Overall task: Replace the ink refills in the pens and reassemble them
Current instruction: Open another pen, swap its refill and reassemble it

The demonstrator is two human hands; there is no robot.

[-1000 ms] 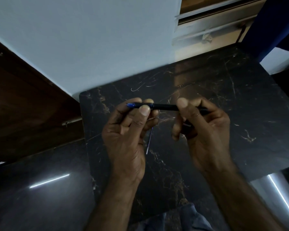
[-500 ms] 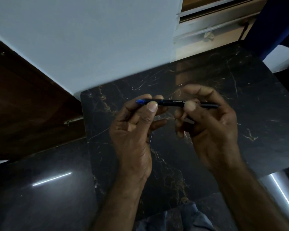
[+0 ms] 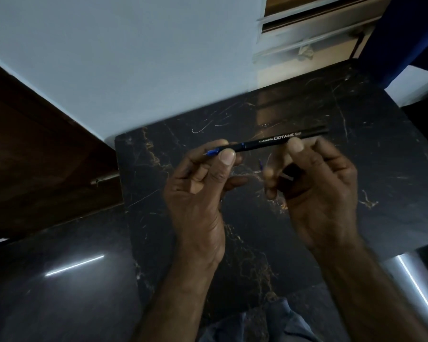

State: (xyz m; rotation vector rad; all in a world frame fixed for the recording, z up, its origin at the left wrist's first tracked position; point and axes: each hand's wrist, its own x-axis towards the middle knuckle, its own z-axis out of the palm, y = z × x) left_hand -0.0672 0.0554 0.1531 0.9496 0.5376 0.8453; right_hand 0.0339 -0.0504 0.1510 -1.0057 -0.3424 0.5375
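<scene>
Both hands are up over the dark marble bench (image 3: 386, 169), and the pen (image 3: 269, 140) is stretched between them, black barrel with white lettering facing up. It hangs above the far half of the bench, blue tip (image 3: 212, 152) pointing toward the left edge and the back end angled up toward the far right corner. The left hand (image 3: 198, 193) has it pinched right behind the tip, thumb on top and forefinger beneath, with the other fingers folded loosely into the palm. Over on the right hand (image 3: 319, 193) the picture is smeared, but the thumb is up against the underside of the barrel near its back end and the fingers are curled in tight. There is a small dark piece (image 3: 290, 174) with a pale glint tucked inside those curled fingers; what it is I cannot tell. Behind the bench's far edge rises a pale blue wall (image 3: 134, 58).
</scene>
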